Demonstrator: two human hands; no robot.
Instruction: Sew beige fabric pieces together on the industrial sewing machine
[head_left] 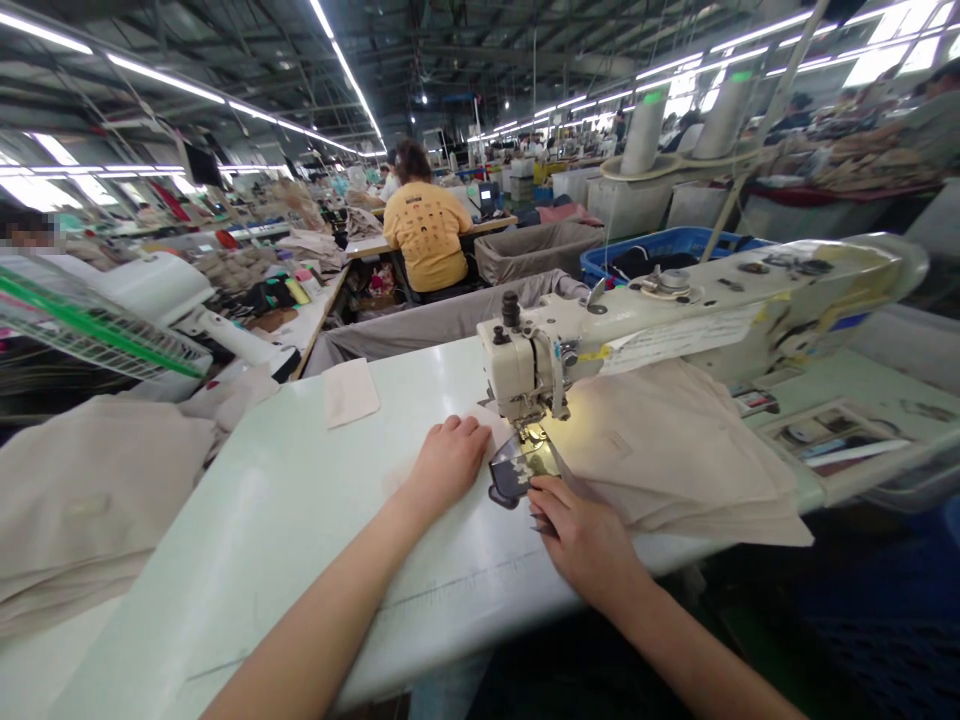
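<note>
A beige sewing machine [525, 370] stands on the pale green table [300, 520], its lamp lit over the needle area. My left hand [450, 460] is left of the needle, fingers bent and together on a beige fabric piece [480, 412]; the fingertips are partly hidden. In front of the presser foot lies a dark plate [511, 472] with worn patches. My right hand [589, 535] is closed at its near right corner, with a small dark pointed tool [541, 523], possibly thread snips, under the fingers. Stacked beige fabric panels [675, 450] lie right of the needle.
A small beige fabric piece [351, 393] lies at the table's far left. More beige cloth [97, 500] is heaped at left, near a white fan [157, 290]. Beyond are a grey cloth bin [420, 325], a blue basket [675, 240] and a person in a yellow shirt [429, 235].
</note>
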